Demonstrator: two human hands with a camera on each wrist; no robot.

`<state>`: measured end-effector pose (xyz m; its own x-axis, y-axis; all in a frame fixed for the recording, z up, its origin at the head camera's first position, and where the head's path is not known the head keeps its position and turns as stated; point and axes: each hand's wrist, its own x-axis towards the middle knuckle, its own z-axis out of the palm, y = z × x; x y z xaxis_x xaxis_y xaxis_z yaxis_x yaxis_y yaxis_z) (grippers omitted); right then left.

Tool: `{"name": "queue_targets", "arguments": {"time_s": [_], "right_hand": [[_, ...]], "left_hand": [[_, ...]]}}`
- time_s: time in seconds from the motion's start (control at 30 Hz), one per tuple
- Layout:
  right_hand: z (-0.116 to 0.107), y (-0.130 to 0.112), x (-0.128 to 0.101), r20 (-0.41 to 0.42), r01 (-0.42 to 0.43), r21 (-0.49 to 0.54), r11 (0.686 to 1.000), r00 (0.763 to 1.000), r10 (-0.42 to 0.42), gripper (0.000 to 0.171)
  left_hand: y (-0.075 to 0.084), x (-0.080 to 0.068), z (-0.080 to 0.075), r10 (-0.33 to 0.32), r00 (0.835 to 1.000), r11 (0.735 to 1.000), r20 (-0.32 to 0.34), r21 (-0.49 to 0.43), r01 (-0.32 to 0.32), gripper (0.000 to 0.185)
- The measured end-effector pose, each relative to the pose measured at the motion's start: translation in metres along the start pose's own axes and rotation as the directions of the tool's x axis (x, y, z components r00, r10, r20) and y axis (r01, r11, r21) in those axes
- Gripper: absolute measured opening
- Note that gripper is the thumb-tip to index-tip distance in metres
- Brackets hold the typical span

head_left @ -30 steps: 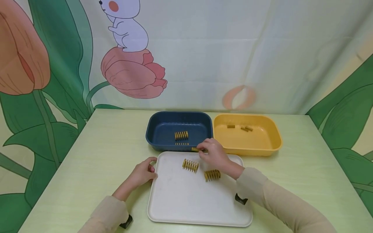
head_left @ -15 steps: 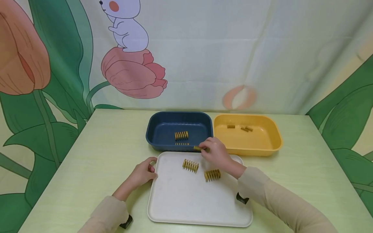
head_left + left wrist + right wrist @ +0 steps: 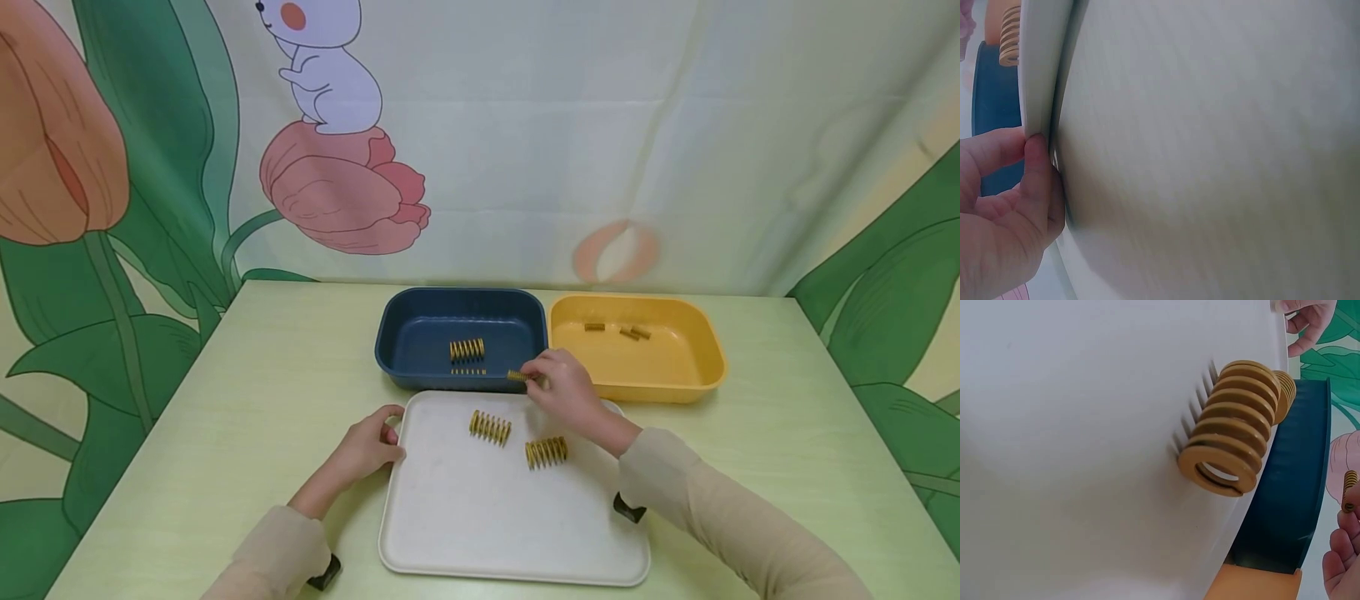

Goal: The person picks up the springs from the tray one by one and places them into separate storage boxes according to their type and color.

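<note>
My right hand pinches a small yellow coil spring by one end, close over the near rim of the blue bin. In the right wrist view the same small spring sticks out from the fingertips. My left hand grips the left edge of the white tray; in the left wrist view its fingers lie at the rim and underside. Two large yellow coil springs lie on the tray, one large spring farther left and the other large spring nearer my right forearm.
Behind the tray stands the blue bin with one large spring inside. Right beside it, the yellow bin contains several small springs. A printed curtain hangs behind the pale green table.
My right hand has shifted to the right and slightly away, carrying the small spring along the blue bin's near rim. The left hand, tray and large springs stay put.
</note>
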<state>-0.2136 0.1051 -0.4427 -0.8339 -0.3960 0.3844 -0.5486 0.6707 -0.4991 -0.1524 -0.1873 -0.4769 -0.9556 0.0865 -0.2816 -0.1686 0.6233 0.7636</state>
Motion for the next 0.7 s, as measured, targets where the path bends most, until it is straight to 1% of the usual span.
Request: {"name": "queue_targets", "arguments": {"time_s": [0.17, 0.5, 0.7], "right_hand": [[-0.0006, 0.0029, 0.0009, -0.011, -0.001, -0.002, 1.0, 1.0, 0.001, 0.01], [-0.0067, 0.0051, 0.0022, -0.002, -0.038, 0.028, 0.999, 0.999, 0.038, 0.011], [-0.0099, 0.0081, 0.003, -0.026, -0.036, 0.027, 0.999, 0.999, 0.036, 0.012]], "left_hand": [[-0.0004, 0.0002, -0.0002, 0.005, 1.0, 1.0, 0.002, -0.003, -0.005, 0.053], [0.0004, -0.0008, -0.0004, -0.003, 1.0, 1.0, 0.007, -0.012, 0.003, 0.053], [0.0008, -0.0007, -0.0007, 0.0, 1.0, 1.0, 0.009, -0.011, 0.0, 0.053]]}}
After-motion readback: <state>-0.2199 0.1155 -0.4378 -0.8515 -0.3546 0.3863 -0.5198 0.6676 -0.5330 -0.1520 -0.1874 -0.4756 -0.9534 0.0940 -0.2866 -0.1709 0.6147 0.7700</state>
